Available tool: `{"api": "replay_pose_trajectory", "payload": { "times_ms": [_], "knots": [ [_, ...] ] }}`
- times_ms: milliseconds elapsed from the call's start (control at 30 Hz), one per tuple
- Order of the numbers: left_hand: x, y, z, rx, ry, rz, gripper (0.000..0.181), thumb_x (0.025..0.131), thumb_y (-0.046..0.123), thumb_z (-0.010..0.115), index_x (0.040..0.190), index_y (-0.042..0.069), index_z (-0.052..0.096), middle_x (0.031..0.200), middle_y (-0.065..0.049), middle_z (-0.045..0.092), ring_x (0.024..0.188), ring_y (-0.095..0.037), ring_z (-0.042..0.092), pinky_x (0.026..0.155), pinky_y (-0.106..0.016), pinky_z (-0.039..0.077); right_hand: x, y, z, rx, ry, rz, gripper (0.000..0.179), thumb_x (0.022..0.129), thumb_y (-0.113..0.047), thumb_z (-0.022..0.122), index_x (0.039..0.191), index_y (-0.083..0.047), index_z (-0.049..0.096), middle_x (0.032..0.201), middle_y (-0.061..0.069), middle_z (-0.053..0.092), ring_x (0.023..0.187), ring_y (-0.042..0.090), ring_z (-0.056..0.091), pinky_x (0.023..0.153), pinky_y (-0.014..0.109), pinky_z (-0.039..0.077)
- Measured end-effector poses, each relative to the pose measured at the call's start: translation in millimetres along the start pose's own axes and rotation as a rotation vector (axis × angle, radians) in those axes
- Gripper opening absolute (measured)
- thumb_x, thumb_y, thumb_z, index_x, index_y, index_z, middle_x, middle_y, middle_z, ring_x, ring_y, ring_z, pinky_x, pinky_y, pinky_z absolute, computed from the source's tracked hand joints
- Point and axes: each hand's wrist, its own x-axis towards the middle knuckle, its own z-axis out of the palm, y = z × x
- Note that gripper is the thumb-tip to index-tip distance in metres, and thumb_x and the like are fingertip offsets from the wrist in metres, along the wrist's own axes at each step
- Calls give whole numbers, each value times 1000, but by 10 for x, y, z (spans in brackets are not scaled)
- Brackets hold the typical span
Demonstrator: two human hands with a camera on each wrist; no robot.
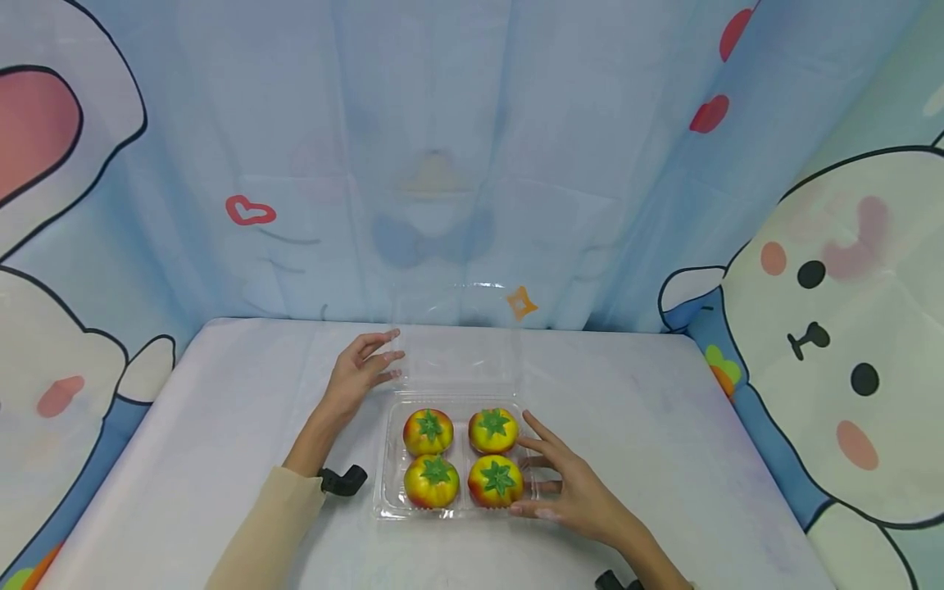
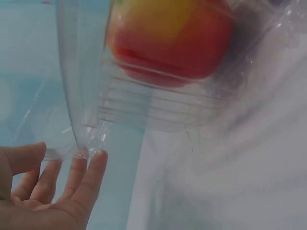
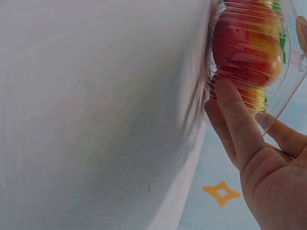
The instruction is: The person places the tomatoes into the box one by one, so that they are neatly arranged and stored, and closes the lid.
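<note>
A clear plastic clamshell box lies on the table with its lid raised at the back. In its base sit several round yellow-and-red fruits with green star-shaped leaf tops, arranged in two rows. My left hand is at the lid's left edge, fingers spread and fingertips right at the plastic; the left wrist view shows the thumb apart from the other fingers there. Along the box's right side is my right hand, its extended fingers against the ribbed wall beside the fruits.
A white cloth covers the table. Behind it hangs a light blue curtain with cartoon prints, its lower part close behind the raised lid. Each wrist wears a black camera mount.
</note>
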Motion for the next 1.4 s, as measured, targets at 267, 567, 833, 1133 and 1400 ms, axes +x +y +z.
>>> {"api": "replay_pose_trajectory", "payload": {
  "times_ms": [267, 567, 833, 1133, 1400],
  "knots": [
    [-114, 61, 55, -21, -3, 85, 34, 106, -1, 57, 139, -1, 49, 165, -14, 48, 135, -17, 66, 107, -32, 58, 11, -5, 18, -21, 18, 50, 88, 80, -37, 94, 154, -14, 53, 181, 5, 13, 130, 42, 64, 89, 32, 66],
    [-319, 132, 115, 103, 74, 175, 31, 103, -3, 61, 133, -7, 55, 159, -18, 55, 136, -24, 65, 101, -16, 56, 10, -15, 20, -11, 17, 35, 88, 80, -36, 94, 155, -15, 52, 181, 5, 12, 130, 41, 64, 88, 30, 66],
    [-627, 147, 78, 296, 88, 192, 31, 102, 0, 65, 132, -1, 60, 155, -17, 59, 141, -40, 59, 109, -26, 56, 20, -20, 28, -8, 18, 31, 88, 80, -35, 94, 154, -14, 53, 181, 6, 13, 129, 40, 64, 88, 29, 65],
    [-1084, 114, 114, 492, 50, 177, 44, 99, -4, 65, 141, 8, 56, 165, -12, 48, 146, -40, 53, 108, -46, 57, 18, -18, 33, 10, 21, 61, 90, 79, -35, 94, 155, -13, 51, 178, 12, 21, 131, 41, 63, 90, 30, 65],
    [-1476, 54, 173, 501, 27, 129, 51, 100, -11, 51, 145, 12, 56, 166, -15, 43, 143, -44, 54, 103, -41, 61, 9, -2, 29, -40, 52, 66, 113, 75, -40, 96, 167, -22, 33, 175, 13, 28, 147, 46, 50, 101, 41, 62]
  ]
}}
